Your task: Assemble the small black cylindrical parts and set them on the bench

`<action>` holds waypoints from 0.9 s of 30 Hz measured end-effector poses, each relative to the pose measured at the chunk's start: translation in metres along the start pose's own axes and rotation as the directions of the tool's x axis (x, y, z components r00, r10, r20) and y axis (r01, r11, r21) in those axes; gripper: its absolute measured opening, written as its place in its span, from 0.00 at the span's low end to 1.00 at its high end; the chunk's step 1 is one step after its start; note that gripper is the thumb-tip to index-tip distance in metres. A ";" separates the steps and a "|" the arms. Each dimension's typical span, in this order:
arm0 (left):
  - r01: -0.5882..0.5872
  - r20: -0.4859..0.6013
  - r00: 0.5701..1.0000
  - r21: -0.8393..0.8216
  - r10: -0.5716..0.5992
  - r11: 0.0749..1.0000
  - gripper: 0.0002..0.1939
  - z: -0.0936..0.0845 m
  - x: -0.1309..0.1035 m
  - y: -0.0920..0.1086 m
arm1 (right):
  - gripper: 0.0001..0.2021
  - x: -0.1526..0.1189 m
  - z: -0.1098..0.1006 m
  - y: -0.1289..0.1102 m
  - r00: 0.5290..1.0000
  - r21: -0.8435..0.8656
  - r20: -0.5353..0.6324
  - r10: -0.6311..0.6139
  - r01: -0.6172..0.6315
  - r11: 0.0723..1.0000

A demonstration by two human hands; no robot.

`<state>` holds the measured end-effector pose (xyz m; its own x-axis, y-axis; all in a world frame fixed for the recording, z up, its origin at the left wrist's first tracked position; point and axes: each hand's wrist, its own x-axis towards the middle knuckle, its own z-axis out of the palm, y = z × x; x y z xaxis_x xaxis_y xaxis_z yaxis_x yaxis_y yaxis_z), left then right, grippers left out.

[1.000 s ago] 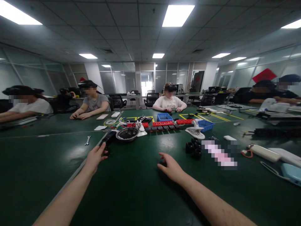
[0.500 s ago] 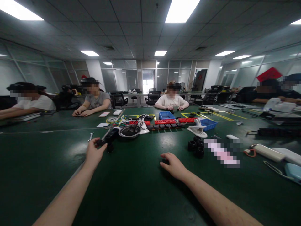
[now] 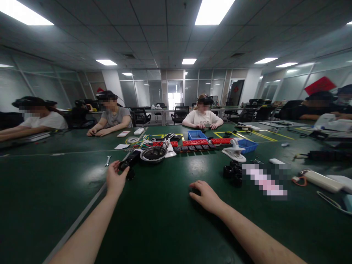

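My left hand reaches across the table's left half, with thumb and fingers closed round a small black part. That part lies right against a longer black device, and I cannot tell whether they are joined. A black round piece sits just below the device. To the left is a small metal wrench. My right hand rests on the green tabletop, fingers curved and thumb apart, holding nothing visible. Several black wheel-like pieces stand in a cluster to its right.
A metal bowl with black cables stands mid-table. Behind it are red strips, a blue basket and loose wires. A white clip stands beside another blue basket. Several people sit around the table.
My left hand has moved slightly up and right, bringing the small black part closer to the black device. My right hand stays nearly still. The whole view has shifted slightly.
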<state>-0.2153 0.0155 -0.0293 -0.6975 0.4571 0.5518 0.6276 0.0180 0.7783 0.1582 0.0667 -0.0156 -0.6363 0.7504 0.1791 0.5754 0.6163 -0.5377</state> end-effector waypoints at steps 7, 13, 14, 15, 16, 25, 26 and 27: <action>-0.083 0.238 0.971 0.235 0.026 0.968 0.19 0.000 -0.007 -0.002 | 0.14 -0.001 0.002 -0.001 1.000 -0.004 0.002 -0.013 0.013 1.000; -0.222 0.111 0.975 0.362 0.195 0.905 0.34 -0.003 -0.021 0.020 | 0.14 -0.003 0.004 0.002 0.997 0.087 -0.073 0.023 -0.016 0.996; -0.283 0.112 0.959 0.373 0.260 0.883 0.35 -0.001 -0.028 0.028 | 0.15 -0.003 0.004 0.002 0.995 0.103 -0.091 0.035 -0.026 0.994; -0.355 0.159 0.935 0.370 0.318 0.859 0.35 0.001 -0.038 0.037 | 0.15 -0.003 0.005 0.002 0.993 0.116 -0.109 0.045 -0.032 0.993; -0.434 0.256 0.897 0.356 0.360 0.828 0.35 0.004 -0.049 0.047 | 0.15 -0.003 0.004 0.002 0.990 0.125 -0.129 0.050 -0.033 0.992; -0.634 0.940 0.319 0.119 0.118 0.764 0.36 0.026 -0.122 0.101 | 0.20 0.009 -0.094 0.039 0.742 0.086 -0.569 0.355 -0.376 0.923; -0.632 0.940 0.323 0.125 0.113 0.765 0.36 0.025 -0.121 0.101 | 0.21 0.012 -0.109 0.052 0.704 0.095 -0.574 0.418 -0.450 0.888; -0.631 0.940 0.321 0.125 0.111 0.765 0.36 0.024 -0.120 0.102 | 0.22 0.016 -0.123 0.066 0.682 0.096 -0.570 0.459 -0.499 0.861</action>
<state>-0.0596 -0.0156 -0.0236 0.1708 0.9851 -0.0180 0.9640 -0.1633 0.2099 0.2493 0.1488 0.0531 0.1229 0.9305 0.3451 0.7639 0.1333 -0.6314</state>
